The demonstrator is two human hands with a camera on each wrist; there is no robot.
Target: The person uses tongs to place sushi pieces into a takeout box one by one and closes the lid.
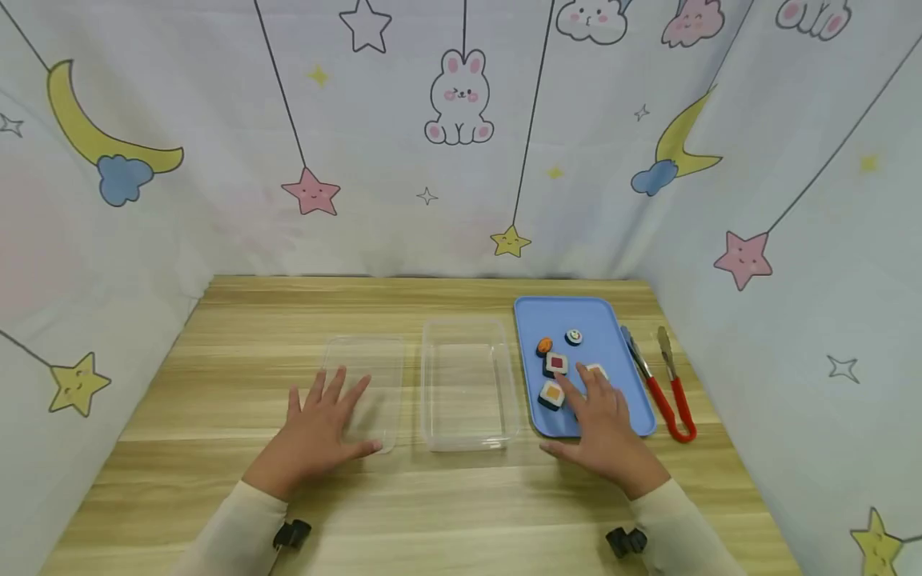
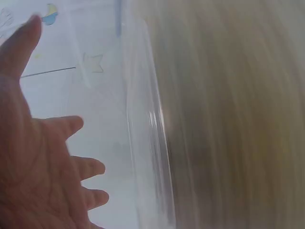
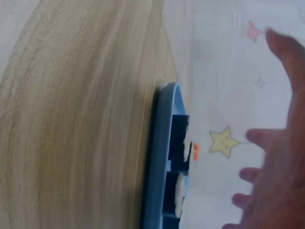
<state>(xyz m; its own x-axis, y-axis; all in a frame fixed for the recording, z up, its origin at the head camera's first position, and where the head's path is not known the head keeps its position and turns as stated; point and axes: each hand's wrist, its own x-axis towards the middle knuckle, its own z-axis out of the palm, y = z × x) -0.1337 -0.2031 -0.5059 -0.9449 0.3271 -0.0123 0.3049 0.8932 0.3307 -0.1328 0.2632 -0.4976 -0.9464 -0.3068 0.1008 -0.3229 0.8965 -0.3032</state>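
Observation:
My left hand (image 1: 314,436) hovers with spread fingers over the near left part of a clear flat lid (image 1: 382,384), holding nothing. My right hand (image 1: 601,428), fingers also spread, is over the near part of a blue tray (image 1: 634,392) and grips nothing. On the tray sit several sushi pieces: a roll with an orange centre (image 1: 551,394), one with a red centre (image 1: 555,364), a small orange-topped piece (image 1: 543,346) and a small round roll (image 1: 573,337). Another white-topped piece (image 1: 596,371) is partly hidden behind the right fingers.
Between the hands stands a clear rectangular plastic container (image 1: 468,384). Tongs with red handles (image 1: 670,404) lie right of the tray. A white printed curtain (image 1: 389,160) encloses the wooden table (image 1: 288,312) at the back and sides.

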